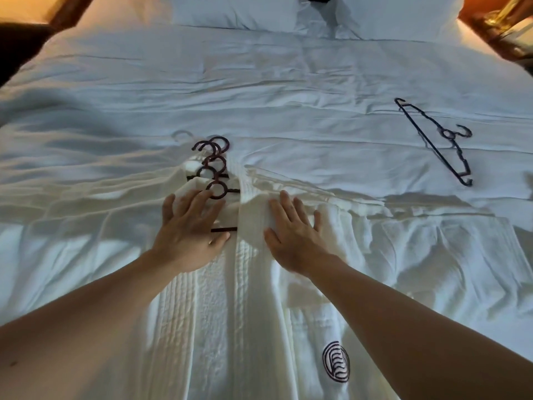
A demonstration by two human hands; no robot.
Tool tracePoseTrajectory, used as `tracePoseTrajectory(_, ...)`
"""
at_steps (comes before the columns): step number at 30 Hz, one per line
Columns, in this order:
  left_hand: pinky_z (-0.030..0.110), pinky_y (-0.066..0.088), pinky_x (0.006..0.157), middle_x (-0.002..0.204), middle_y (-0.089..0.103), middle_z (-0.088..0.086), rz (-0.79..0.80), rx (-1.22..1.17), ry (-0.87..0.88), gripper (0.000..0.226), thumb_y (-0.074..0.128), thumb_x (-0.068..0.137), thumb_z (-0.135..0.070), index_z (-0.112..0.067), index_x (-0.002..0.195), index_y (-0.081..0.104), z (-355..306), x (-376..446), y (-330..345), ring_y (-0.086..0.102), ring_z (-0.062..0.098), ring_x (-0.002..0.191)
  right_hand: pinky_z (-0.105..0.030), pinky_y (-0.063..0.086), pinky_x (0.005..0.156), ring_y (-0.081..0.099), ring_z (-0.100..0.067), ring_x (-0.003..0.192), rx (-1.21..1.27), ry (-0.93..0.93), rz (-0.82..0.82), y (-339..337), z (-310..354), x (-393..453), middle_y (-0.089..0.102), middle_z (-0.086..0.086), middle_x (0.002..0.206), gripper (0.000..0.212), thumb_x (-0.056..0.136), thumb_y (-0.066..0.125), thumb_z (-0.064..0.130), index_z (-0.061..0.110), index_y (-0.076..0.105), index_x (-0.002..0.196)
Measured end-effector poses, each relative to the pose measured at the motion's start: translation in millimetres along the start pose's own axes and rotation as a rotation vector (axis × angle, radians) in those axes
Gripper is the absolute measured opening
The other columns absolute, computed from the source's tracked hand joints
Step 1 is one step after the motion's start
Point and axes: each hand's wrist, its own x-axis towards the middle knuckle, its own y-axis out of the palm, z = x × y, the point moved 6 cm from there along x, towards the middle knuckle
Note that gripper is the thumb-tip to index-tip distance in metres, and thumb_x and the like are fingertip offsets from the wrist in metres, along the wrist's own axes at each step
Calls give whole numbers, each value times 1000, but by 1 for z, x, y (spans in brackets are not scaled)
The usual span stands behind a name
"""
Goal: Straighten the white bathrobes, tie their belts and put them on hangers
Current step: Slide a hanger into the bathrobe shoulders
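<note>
A white bathrobe [230,307] with a dark round logo [336,361] lies lengthwise on the bed in front of me. At its collar sits a stack of dark brown hangers [212,166], their hooks pointing up the bed. My left hand [190,229] lies flat with spread fingers on the robe's left collar, fingertips touching the nearest hanger ring. My right hand [291,229] presses flat on the right lapel. A spare black hanger [435,140] lies apart on the sheet at the right.
The bed [274,82] is covered with a wrinkled white duvet. Two white pillows [239,8] lie at its head. Dark wooden furniture [490,27] with a brass lamp base stands at the far right, and a dark edge shows at the far left.
</note>
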Motion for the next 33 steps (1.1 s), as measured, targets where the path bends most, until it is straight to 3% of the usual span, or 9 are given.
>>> tracePoseTrajectory(3, 60, 1, 117, 166, 8, 10, 142, -56, -88, 82, 42, 90, -70, -35, 158, 12, 13, 2, 14, -1, 27, 154, -58, -12, 121, -18, -20, 155, 4, 0, -5, 2, 0, 3, -19, 8, 168, 67, 103, 29, 46, 30, -3, 161)
tracePoseTrajectory(5, 57, -5, 118, 167, 0, 8, 206, -103, -127, 83, 44, 92, -69, -37, 158, 4, 15, 8, 20, -11, 23, 153, -57, -14, 121, -20, -20, 154, 1, 1, -28, 1, 1, 7, -20, 8, 168, 67, 103, 28, 48, 31, -3, 161)
tracePoseTrajectory(10, 52, 7, 114, 151, 28, -12, 82, -155, -74, 76, 66, 80, -63, -44, 143, 29, 15, 30, 6, 9, 17, 149, -59, -16, 120, -24, -21, 153, -30, 5, -56, -4, 7, 19, -19, 8, 168, 67, 104, 25, 51, 30, -3, 161)
tracePoseTrajectory(15, 63, 3, 115, 160, 21, -15, 125, -166, -99, 81, 67, 81, -61, -46, 148, 24, 26, 43, 16, 6, 15, 153, -62, -19, 117, -30, -26, 151, -61, 67, 60, 12, 8, 36, -30, 7, 164, 72, 103, 20, 59, 31, -14, 160)
tracePoseTrajectory(17, 66, 3, 116, 164, 19, -12, 99, -216, -96, 89, 69, 82, -59, -38, 154, 22, 28, 37, 23, 5, 15, 154, -61, -22, 116, -34, -27, 148, -80, 89, 113, 21, 5, 40, -37, 8, 161, 74, 101, 16, 63, 32, -21, 158)
tracePoseTrajectory(22, 66, 21, 114, 164, 26, 10, -133, -238, -125, 119, 85, 65, -59, -9, 156, 26, 30, 18, 22, 24, 24, 152, -59, -25, 115, -42, -24, 144, -82, 100, 125, 33, 0, 42, -44, 12, 156, 74, 99, 11, 67, 36, -28, 154)
tracePoseTrajectory(27, 62, 19, 117, 164, 23, 15, -165, -203, -252, 125, 70, 61, -78, -8, 155, 28, 31, 10, 30, 23, 35, 151, -56, -28, 114, -46, -22, 141, -77, 107, 116, 39, -2, 41, -48, 13, 153, 73, 98, 9, 67, 39, -33, 150)
tracePoseTrajectory(33, 59, 20, 117, 162, 30, 12, -109, -186, -288, 121, 51, 63, -86, -9, 155, 30, 39, 17, 46, 25, 34, 150, -57, -28, 114, -47, -23, 140, -84, 114, 122, 44, -4, 47, -51, 13, 151, 73, 97, 7, 68, 38, -36, 149)
